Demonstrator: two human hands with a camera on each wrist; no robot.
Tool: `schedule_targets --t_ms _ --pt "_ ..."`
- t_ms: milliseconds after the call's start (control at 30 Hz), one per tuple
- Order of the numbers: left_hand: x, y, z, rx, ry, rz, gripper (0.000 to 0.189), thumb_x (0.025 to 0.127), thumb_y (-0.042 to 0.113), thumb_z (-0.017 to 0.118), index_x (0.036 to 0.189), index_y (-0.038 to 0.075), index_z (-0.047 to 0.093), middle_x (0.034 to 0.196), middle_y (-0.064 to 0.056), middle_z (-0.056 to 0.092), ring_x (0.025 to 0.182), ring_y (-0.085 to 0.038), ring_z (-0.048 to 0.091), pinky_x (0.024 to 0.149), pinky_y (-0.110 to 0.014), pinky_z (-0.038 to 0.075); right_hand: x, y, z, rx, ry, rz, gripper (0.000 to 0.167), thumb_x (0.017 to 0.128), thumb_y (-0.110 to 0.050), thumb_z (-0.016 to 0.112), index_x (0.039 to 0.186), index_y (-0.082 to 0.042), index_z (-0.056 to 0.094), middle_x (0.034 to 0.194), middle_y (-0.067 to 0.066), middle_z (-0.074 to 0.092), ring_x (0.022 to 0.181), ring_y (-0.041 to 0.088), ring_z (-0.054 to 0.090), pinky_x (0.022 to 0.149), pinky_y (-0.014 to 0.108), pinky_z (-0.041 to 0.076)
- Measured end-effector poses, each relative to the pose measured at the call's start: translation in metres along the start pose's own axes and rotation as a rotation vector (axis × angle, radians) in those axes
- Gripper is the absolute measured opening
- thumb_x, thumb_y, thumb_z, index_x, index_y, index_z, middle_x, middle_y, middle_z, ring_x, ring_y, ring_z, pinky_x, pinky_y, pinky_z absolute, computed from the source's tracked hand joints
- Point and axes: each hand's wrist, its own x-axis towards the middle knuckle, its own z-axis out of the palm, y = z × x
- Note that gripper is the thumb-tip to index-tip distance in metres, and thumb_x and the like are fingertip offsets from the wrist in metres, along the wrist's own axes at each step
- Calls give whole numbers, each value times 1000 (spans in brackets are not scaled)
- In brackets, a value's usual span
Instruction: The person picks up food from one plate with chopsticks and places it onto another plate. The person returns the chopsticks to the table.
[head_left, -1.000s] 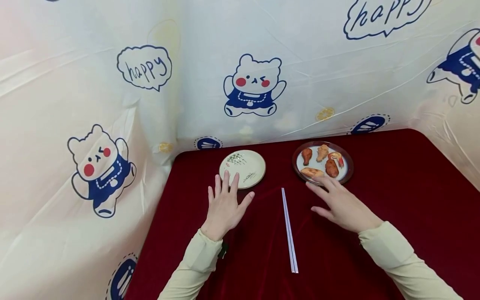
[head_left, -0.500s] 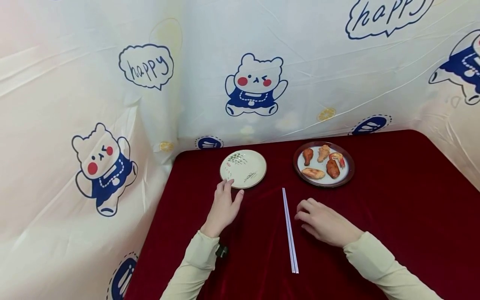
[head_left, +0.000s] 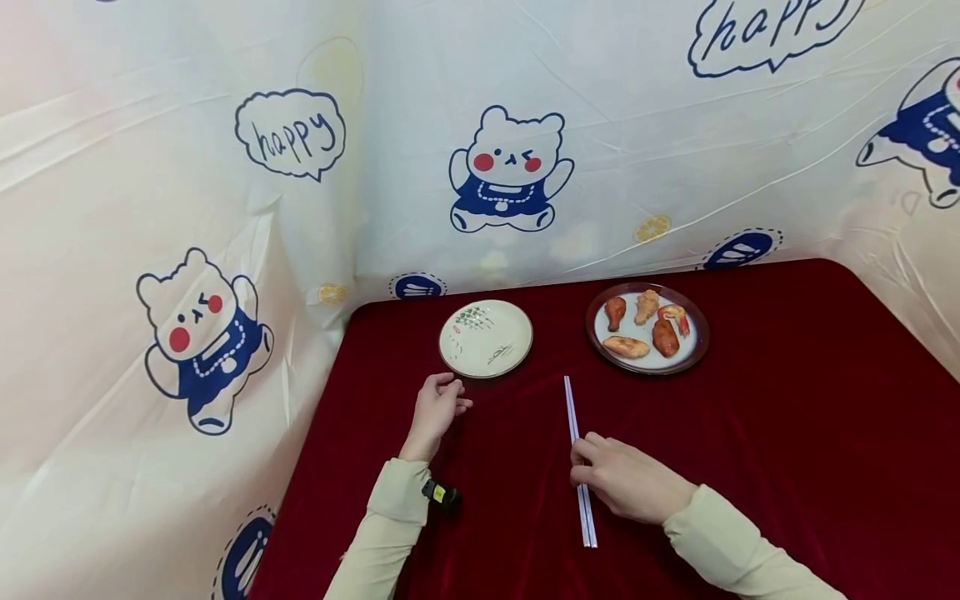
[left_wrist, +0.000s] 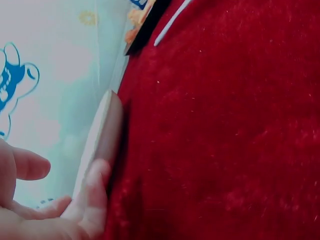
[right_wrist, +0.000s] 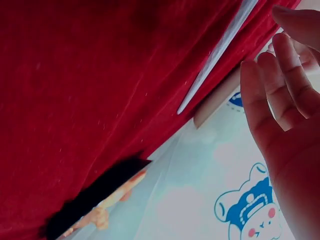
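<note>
A pair of pale chopsticks (head_left: 587,521) lies lengthwise near the middle of the table. My right hand (head_left: 626,477) is over their middle, fingers bent downward and hiding part of them. In the right wrist view the chopsticks (right_wrist: 215,60) run beside the fingers, with a gap between thumb and fingers and no grip visible. My left hand (head_left: 435,415) hovers just in front of a cream plate (head_left: 491,337) with a plant pattern, its fingers loosely bent and holding nothing. Whether it touches the plate's rim (left_wrist: 111,127) I cannot tell.
At the back right stands a brown-rimmed plate (head_left: 701,346) bearing several food pieces, among them a drumstick (head_left: 615,312) and a shrimp (head_left: 677,318). Dark red cloth (head_left: 810,400) covers the table. A printed curtain (head_left: 405,192) encloses the back and sides.
My right hand has moved from the food plate toward me and left, over the chopsticks. My left hand has drawn back off the cream plate, its fingers going from spread to loosely bent.
</note>
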Motion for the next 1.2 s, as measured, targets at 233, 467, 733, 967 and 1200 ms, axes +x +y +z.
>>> schedule_targets --t_ms 233,467,733,967,1200 --pt "9 -5 5 -338 -37 -137 54 103 16 42 148 -3 18 116 -29 59 83 -19 70 75 -23 59 2 -6 5 5 -18 -22 22 79 -1 71 80 -22 67 88 -8 50 79 7 41 66 18 46" --pt "14 -4 14 -438 -50 -169 60 103 15 40 149 -4 6 121 -35 56 85 -21 71 74 -22 58 3 -9 8 31 -74 -7 24 78 1 71 80 -23 67 87 -8 48 81 7 39 66 19 45" --pt "20 -7 21 -453 -78 -178 56 104 17 38 147 -4 8 123 -37 56 88 -23 71 76 -24 58 2 -9 9 4 -34 -21 23 78 -1 71 77 -24 66 86 -8 48 80 7 41 62 17 43" --pt "26 -6 23 -449 -113 -182 58 105 18 33 149 -3 1 128 -37 53 99 -31 69 82 -28 58 2 -9 10 19 -49 -7 22 78 -2 71 78 -24 66 86 -9 48 79 8 41 60 18 42" --pt "31 -6 27 -438 -85 -184 49 104 16 34 144 -4 13 120 -35 59 91 -27 71 76 -25 59 4 -8 14 -49 -80 -11 19 79 -7 70 78 -24 62 87 -8 49 79 9 42 58 19 40"
